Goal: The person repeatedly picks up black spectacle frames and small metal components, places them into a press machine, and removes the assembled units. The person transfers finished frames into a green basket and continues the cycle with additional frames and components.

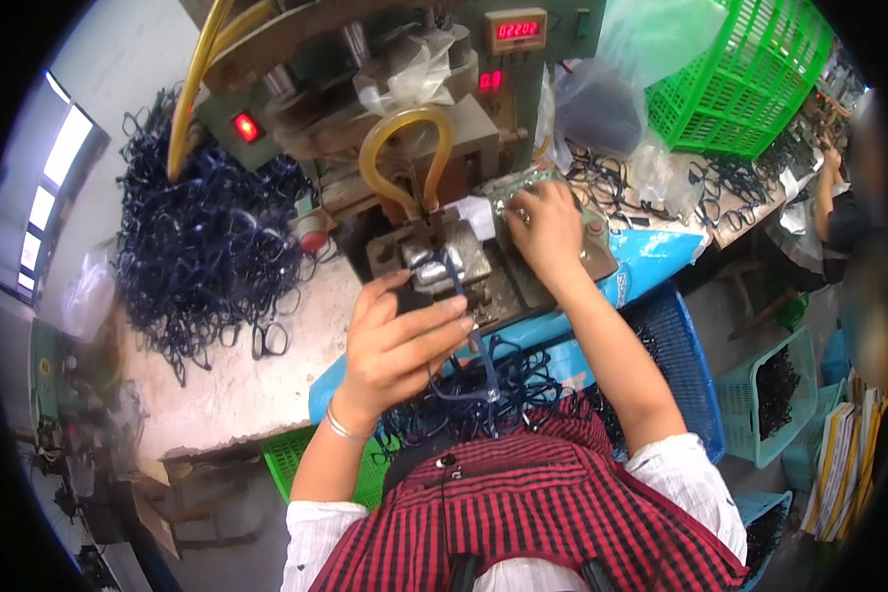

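- Dark-blue plastic spectacle frame (461,335) is pinched in the left hand (397,345), whose fingers (434,318) are curled closed around its upper part; the frame hangs just in front of and below the grey metal fixture block (444,259) of the bench machine.
- From the left fingertips, the fixture lies up and slightly to the right, very near; the frame's long axis is seen running roughly up and down, its lower end dangling toward the lap.
- The right hand (545,229) is laid on a clear plastic bag (538,187) at the right side of the fixture, fingers bent down onto it; whether anything is actually gripped under them cannot be told.
- The left hand is judged the nearer one to the frame, since it holds it; the right hand is set apart from the frame, beyond the fixture.
- A blue plastic basket (676,345) holding more dark frames is seen below the hands, against the red-and-black checked garment (533,513).
- A large heap of dark-blue frames (202,247) is piled on the worktable (237,385) to the left, well apart from both hands.
- A yellowish looped hose (405,158) is seen above the fixture.
- Hidden or unclear: the frame's upper part is covered by the left fingers, its shape is blurred, and the contact between fixture and frame cannot be made out; the picture's rim is bent and dark.
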The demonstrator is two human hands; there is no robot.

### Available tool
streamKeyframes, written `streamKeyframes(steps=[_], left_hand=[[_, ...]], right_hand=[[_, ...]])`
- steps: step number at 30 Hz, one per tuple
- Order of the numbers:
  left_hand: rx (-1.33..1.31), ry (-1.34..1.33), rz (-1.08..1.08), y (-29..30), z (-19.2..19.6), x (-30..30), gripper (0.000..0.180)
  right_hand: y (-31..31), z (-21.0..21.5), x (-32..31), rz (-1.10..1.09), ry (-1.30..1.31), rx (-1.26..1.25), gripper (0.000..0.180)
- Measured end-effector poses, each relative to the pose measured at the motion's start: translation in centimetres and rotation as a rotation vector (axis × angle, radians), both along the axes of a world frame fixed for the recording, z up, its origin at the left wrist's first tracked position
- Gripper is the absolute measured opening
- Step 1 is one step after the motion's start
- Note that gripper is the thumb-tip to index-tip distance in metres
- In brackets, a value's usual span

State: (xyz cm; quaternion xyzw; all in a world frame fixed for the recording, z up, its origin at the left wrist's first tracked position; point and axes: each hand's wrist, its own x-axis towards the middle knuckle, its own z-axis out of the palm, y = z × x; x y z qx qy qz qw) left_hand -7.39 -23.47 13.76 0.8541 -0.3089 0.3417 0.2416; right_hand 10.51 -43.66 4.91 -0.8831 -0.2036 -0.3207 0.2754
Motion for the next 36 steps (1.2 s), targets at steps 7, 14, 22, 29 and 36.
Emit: streamKeyframes(steps=[7,14,22,29,36], left_hand=[[0.001,-0.115,0.333,1.5,-4.2,-6.6,0.041],[-0.34,0.137,1.102,16.4,-2.5,-12.2,0.021],[0.532,0.332,0.883,22.3,-8.6,-5.5,0.022],[0.031,0.277,0.819,18.7,-12.7,-0.5,0.019],[-0.829,0.134,0.673,12.9,-7.8,2.2,0.02]], right_hand=[[-1.7,-1.2,-0.9,0.09,0.032,-0.059,0.013],[-3.9,-1.9,-2.0,0.271,0.547,0.887,0.013],[-1.4,1.2,-2.7,0.237,0.396,0.553,0.016],[-9.3,-0.4,-7.0,-0.01,0.302,0.581,0.01],[-1.9,8.1,-8.0,0.504,0.322,0.543,0.031]])
